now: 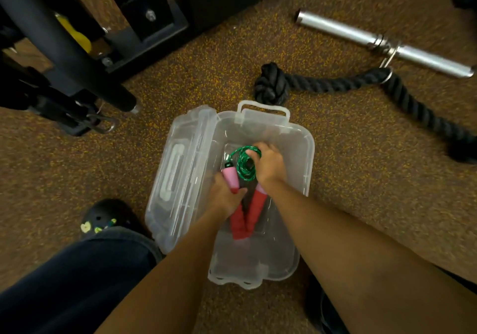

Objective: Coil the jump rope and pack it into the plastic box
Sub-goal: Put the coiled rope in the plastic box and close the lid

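Down inside the plastic box (305,158) with both hands. Gripping a pink handle (230,176) with the left hand (227,199), fingers curled round it. Holding the green cord (244,168) with the right hand (269,164), thumb hooked over the loops. Close together, those two, yet not touching — only the bunch of cord between.

About the jump rope (238,221): green with paler flecks, wound into a small tight bunch. Two handles on it, pink at the cord end and red at the other end. Laid in a V, red tips meeting at the near end. Second handle (254,204) partly hidden under the right wrist. All of it low in the middle of the box — on the bottom or just above, hard to tell.

About the box: see-through, round at the corners, with a loop grip at the far end. Lid (180,168) swung open to the left, tilted up on its long edge.

Set on a brown floor (77,179) with yellow specks. Beyond the box, a thick black rope (322,86) with a fat knot, clipped by a ring to a shiny metal bar (340,30). Far left, a black machine frame (62,37) with something yellow (74,34) behind. Beside the lid, a black shoe (108,212) with little charms, and a dark trouser leg (77,269).
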